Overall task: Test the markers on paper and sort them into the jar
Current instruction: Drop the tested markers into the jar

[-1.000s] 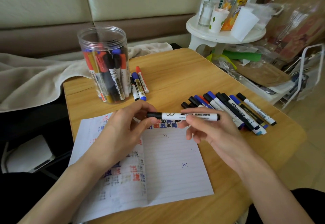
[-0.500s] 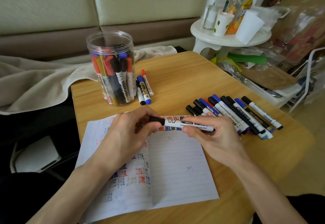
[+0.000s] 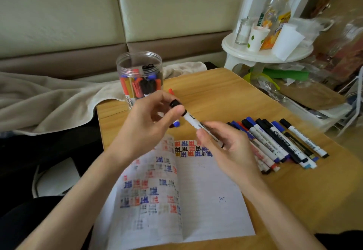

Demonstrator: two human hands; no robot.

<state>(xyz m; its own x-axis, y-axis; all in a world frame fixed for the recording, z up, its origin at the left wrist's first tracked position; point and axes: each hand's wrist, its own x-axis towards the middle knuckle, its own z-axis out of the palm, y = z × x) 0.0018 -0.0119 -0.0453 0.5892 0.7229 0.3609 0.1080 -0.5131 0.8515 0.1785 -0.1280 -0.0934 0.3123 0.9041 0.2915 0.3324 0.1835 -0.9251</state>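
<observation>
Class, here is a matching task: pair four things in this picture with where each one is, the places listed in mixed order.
Things
1. clear plastic jar of markers
2. white marker with black cap
3. white paper cup with green leaves
4. loose black, blue and red markers

Places
A. on the round white side table
B. held by the left hand and right hand
C. lying in a row right of the lined paper
D. standing at the wooden table's far left corner

Pairs: 1-D, 2-B, 3-A, 4-C
</observation>
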